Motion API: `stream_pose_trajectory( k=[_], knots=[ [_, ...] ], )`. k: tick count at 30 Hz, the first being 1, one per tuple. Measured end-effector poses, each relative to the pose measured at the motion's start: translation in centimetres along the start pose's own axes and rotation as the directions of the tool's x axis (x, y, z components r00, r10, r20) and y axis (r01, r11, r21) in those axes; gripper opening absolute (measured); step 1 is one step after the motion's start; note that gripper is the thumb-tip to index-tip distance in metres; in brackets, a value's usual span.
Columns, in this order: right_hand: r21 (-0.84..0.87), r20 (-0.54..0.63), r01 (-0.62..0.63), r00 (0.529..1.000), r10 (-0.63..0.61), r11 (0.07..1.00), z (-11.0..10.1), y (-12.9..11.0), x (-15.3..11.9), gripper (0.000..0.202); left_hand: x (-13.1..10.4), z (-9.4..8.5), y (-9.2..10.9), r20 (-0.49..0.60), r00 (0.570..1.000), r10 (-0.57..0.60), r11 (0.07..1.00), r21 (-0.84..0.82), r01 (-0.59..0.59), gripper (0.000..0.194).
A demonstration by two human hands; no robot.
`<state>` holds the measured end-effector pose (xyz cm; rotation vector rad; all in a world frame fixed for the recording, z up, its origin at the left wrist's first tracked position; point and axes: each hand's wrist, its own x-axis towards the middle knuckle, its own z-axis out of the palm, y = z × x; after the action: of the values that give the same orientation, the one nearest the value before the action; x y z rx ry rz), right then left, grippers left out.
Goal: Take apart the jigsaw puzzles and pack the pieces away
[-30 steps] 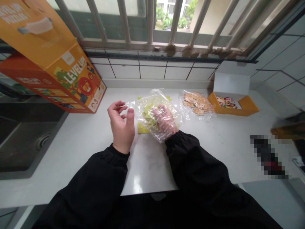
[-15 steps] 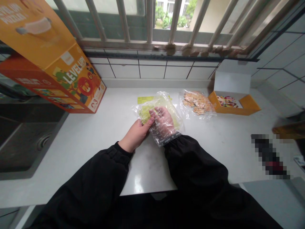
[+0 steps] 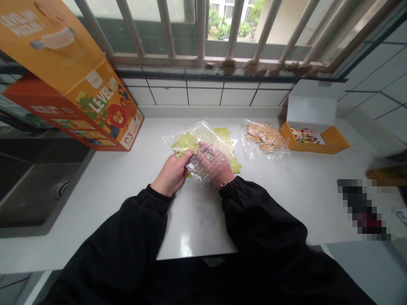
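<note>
A clear plastic bag [image 3: 211, 132] lies crumpled between my hands, above the counter. My left hand [image 3: 173, 171] is closed on its left side, thumb on top, where green puzzle pieces [image 3: 186, 143] show through or beside the film. My right hand [image 3: 216, 163] has curled fingers at the bag, with film covering them; whether they also grip a piece is hidden. Under and behind the bag, joined green puzzle pieces [image 3: 225, 134] lie on the counter, their knobbed right edge showing.
Right of my hands lies a clear bag of orange puzzle pieces [image 3: 263, 136]. Beside it stands an open yellow box [image 3: 330, 143] with colourful pieces or cards inside. A large orange puzzle box [image 3: 108, 106] stands at left, near the sink [image 3: 41, 182]. A barred window [image 3: 200, 34] is behind.
My right hand has drawn back from deep inside the bag, so its wrist is now uncovered. The bag is more crumpled, and my left hand has shifted slightly left.
</note>
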<state>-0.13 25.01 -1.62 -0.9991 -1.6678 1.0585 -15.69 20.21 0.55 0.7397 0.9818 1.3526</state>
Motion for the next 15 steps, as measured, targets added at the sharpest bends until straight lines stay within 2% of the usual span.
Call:
stream_pose_trajectory(
  k=[2,6,10,13,15],
  knots=[
    [-0.119,0.046,0.140,0.990,-0.136,0.983,0.2,0.6,0.0,0.038,0.0,-0.1,0.0,0.012,1.000,-0.024,1.000,0.000,0.024,0.044],
    [-0.155,0.128,0.292,0.953,-0.274,0.944,0.6,1.4,0.2,0.047,0.1,-0.1,-0.1,0.027,0.999,-0.020,0.999,-0.030,0.021,0.045],
    [-0.188,0.114,0.276,0.959,-0.258,0.943,0.5,0.6,0.1,0.050,0.9,-1.3,0.6,-0.038,0.999,-0.015,0.999,-0.045,0.013,0.040],
    [-0.195,0.136,0.228,0.970,-0.203,0.954,0.2,-0.6,-0.3,0.039,1.9,-3.4,2.1,-0.190,0.982,-0.008,1.000,0.013,0.011,0.031],
    [-0.174,0.192,0.241,0.959,-0.208,0.955,-0.1,-1.4,-0.6,0.028,2.6,-5.0,3.3,-0.291,0.956,0.026,0.996,0.091,0.001,0.024]
  ],
)
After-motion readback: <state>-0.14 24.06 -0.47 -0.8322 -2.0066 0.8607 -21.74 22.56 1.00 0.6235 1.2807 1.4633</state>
